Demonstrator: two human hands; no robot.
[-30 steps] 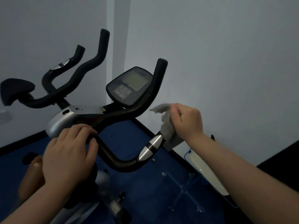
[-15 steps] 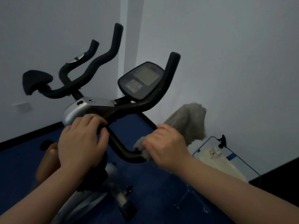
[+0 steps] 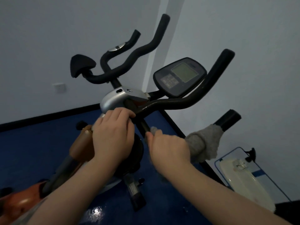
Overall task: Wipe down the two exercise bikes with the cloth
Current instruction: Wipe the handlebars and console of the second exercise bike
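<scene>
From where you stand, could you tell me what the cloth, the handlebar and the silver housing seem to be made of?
The cloth looks like grey terry or microfibre: its surface is fuzzy and matte. The handlebar seems to be metal tubing under a black coating, possibly foam or rubber; it is smooth with a dull sheen. The silver housing is probably painted plastic, given its moulded curves and satin gloss.
</scene>
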